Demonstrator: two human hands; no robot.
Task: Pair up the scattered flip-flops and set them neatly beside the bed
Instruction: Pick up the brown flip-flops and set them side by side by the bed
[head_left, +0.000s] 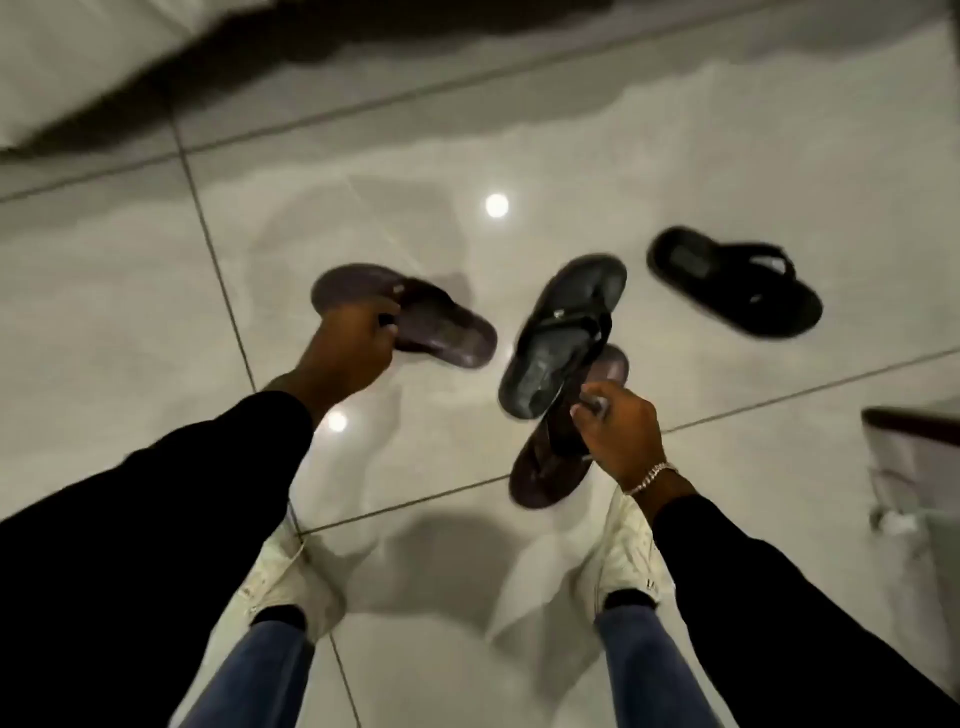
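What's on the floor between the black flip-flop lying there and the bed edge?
Nothing; in the head view only bare tile floor separates the black flip-flop from the bed.

Glossy tiled floor (156, 291), white sneakers (291, 582), a bracelet (649, 475).

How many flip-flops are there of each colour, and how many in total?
Brown flip-flops: 2, one in the left hand at, one in the right hand at.
Black flip-flops: 2, one in the right hand at, one on the floor at.
Total: 4
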